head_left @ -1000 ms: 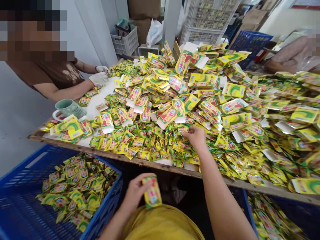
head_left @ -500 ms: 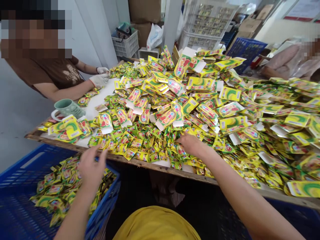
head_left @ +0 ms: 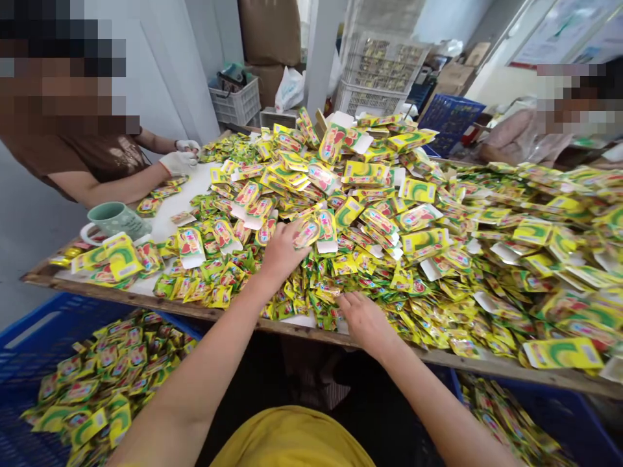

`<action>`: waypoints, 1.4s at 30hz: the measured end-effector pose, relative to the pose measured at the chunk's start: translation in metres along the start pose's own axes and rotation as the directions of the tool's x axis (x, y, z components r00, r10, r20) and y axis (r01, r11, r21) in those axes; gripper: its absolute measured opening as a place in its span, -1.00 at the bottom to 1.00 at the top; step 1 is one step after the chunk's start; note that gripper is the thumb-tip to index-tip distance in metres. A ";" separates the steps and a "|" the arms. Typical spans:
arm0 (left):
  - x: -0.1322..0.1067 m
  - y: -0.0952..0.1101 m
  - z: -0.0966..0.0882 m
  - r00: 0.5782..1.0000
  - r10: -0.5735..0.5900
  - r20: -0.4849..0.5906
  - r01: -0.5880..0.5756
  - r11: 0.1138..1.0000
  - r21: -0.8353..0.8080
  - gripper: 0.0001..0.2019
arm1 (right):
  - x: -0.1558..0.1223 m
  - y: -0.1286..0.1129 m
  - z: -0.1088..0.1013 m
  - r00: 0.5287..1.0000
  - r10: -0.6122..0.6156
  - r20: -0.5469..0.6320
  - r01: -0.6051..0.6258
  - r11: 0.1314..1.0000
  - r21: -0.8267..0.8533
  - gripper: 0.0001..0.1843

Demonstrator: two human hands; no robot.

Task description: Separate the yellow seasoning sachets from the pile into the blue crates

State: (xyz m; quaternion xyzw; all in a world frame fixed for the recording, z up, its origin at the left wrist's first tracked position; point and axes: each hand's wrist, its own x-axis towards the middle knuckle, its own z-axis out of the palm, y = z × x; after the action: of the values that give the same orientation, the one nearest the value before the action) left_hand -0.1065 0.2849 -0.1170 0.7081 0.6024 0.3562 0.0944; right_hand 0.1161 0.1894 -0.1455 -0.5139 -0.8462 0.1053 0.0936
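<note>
My left hand (head_left: 280, 256) is closed on a small yellow, red and green carton (head_left: 306, 233) with a white flap, at the front of a heap of similar cartons (head_left: 365, 170). Lower and to the right, my right hand (head_left: 364, 319) is among small shiny yellow-green sachets (head_left: 416, 321) near the table's front edge. Its fingers are bent together, with the tips at a sachet (head_left: 329, 292); the fingers partly cover what is there. More sachets lie between and around both hands.
A wooden-edged table (head_left: 195, 313) bears the heaps. A green mug (head_left: 117, 219) stands at left. A blue crate (head_left: 29, 353) of filled packs sits below left, another (head_left: 559, 405) below right. A co-worker's gloved hands (head_left: 178, 162) are at far left; another person (head_left: 525, 133) sits far right.
My left hand has moved from above the blue crate to the carton heap and taken hold of a carton. My right hand has drawn back slightly toward the table edge. The view has shifted.
</note>
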 end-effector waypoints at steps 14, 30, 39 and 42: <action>-0.126 0.024 -0.016 0.820 -0.440 0.365 0.547 0.417 -0.726 -0.41 | -0.036 -0.054 0.047 0.851 0.480 0.214 -0.073 -0.296 0.953 -0.71; -0.181 0.034 0.009 0.676 -0.125 0.726 0.670 0.514 -0.535 -0.60 | -0.060 -0.047 0.027 0.920 0.267 -0.286 0.027 0.686 0.727 -0.86; -0.204 0.041 0.006 0.681 -0.213 0.700 0.699 0.474 -0.536 -0.73 | -0.067 -0.070 0.023 0.981 0.191 -0.022 -0.151 0.837 0.526 -0.75; -0.206 0.042 0.006 0.671 -0.213 0.710 0.709 0.464 -0.531 -0.75 | -0.066 -0.075 0.026 0.985 0.172 -0.005 -0.140 0.815 0.563 -0.82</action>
State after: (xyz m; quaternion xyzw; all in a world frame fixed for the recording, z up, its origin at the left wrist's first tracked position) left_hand -0.0736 0.0868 -0.1781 0.4599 0.5071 0.3164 0.6567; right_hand 0.0757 0.0949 -0.1528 -0.5342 -0.7301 0.3417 0.2545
